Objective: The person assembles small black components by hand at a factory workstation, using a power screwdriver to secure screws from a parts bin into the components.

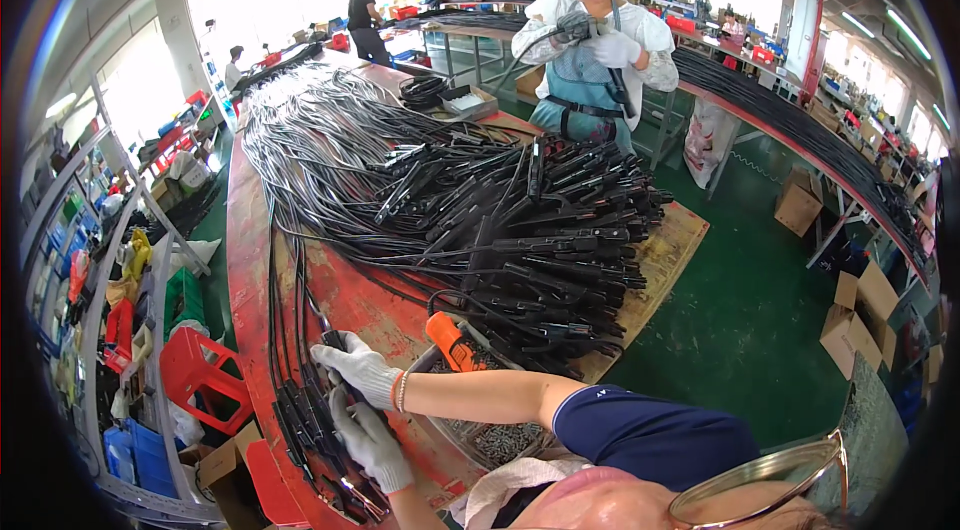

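Gloved left hand (372,442) and right hand (357,370), both curled.

Open brown cardboard boxes (860,315) stood on the green floor at right. Another brown box (798,202) sat beneath the long table (800,145). One more carton (228,475) lay lower left.

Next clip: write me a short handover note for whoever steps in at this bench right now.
Left hand, gloved, grips a black cable end at the red table's near edge. Right hand, gloved, holds the same cable end just above it.
A row of cable ends lies beside the hands.
A big pile of black connectors covers the middle; an orange tool and a tray of screws sit close by.
The split between finished and unfinished pieces cannot be told.
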Tool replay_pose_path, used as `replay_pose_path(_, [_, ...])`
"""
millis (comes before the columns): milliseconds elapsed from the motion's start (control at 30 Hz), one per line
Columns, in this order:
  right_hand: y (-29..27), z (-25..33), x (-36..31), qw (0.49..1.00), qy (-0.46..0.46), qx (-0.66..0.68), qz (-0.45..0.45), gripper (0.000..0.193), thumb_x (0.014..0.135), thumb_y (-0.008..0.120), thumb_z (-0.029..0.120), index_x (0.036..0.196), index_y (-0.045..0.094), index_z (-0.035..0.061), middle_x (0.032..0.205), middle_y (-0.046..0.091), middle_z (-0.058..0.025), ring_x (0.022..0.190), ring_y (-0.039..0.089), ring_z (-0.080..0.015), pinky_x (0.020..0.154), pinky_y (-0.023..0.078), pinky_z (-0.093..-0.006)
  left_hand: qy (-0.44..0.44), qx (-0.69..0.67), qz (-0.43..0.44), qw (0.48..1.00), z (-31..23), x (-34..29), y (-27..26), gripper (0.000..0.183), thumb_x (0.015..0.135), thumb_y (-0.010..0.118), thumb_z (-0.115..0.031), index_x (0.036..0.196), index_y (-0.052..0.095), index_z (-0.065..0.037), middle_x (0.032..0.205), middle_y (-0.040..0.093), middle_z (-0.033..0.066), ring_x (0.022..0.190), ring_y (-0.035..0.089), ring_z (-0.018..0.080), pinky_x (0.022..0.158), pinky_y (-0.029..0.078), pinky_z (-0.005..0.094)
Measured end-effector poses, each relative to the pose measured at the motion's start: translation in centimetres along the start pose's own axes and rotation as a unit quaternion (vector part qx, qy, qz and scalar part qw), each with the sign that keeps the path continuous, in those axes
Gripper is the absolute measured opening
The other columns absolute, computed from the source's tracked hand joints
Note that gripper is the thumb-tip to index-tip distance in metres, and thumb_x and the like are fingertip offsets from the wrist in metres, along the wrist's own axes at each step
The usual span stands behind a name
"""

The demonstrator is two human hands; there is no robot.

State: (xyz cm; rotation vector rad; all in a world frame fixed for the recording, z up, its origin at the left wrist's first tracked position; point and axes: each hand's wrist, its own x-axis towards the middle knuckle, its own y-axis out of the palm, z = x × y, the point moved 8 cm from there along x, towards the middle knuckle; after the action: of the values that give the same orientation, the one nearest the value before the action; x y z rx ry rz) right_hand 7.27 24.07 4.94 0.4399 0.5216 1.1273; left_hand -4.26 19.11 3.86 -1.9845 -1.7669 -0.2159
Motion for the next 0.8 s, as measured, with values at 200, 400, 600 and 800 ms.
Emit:
replay_pose_path(200, [-1.7, 3.5, -4.1, 0.883, -0.046, -0.462, 0.060, 0.081, 0.081, 0.067, 0.049, 0.142, 0.036, 0.0042, 0.123, 0.057, -0.0172, 0.110, 0.058, -0.0290, 0.096, 0.044, -0.0382, -0.306, -0.353, 0.056, 0.882, 5.0, -5.5, 5.7, 0.066, 0.089, 0.067, -0.011, 0.141, 0.033, -0.031, 0.077, 0.053, -0.0017, 0.042, 0.036, 0.0067, 0.037, 0.027, 0.0205])
replay_pose_path(400, [-12.2, 10.1, -14.6, 0.697, -0.309, -0.647, 0.000, 0.067, 0.084, 0.070, 0.035, 0.138, 0.043, 0.0079, 0.137, 0.047, -0.0178, 0.125, 0.049, -0.0374, 0.104, 0.042, -0.0447, -0.461, -0.443, 0.129, 0.758, -2.5, -9.7, 9.1, 0.042, 0.089, 0.061, -0.003, 0.123, 0.040, -0.018, 0.087, 0.057, 0.0049, 0.063, 0.056, 0.0166, 0.055, 0.052, 0.0321])
replay_pose_path(600, [-17.8, 7.5, -20.2, 0.719, -0.239, -0.650, -0.068, 0.064, 0.088, 0.067, 0.039, 0.138, 0.043, 0.0074, 0.137, 0.046, -0.0192, 0.125, 0.048, -0.0380, 0.102, 0.044, -0.0437, -0.455, -0.514, 0.184, 0.704, -2.5, -9.8, 12.1, 0.032, 0.092, 0.063, -0.010, 0.113, 0.042, -0.019, 0.079, 0.054, 0.0007, 0.056, 0.049, 0.0110, 0.045, 0.040, 0.0228])
replay_pose_path(800, [-19.5, 7.4, -20.8, 0.729, -0.191, -0.651, -0.092, 0.056, 0.090, 0.065, 0.035, 0.135, 0.048, 0.0082, 0.128, 0.054, -0.0209, 0.118, 0.053, -0.0383, 0.098, 0.047, -0.0431, -0.479, -0.462, 0.170, 0.727, -1.1, -11.2, 12.6, 0.035, 0.091, 0.064, -0.012, 0.117, 0.041, -0.021, 0.075, 0.051, -0.0020, 0.053, 0.046, 0.0088, 0.042, 0.035, 0.0206])
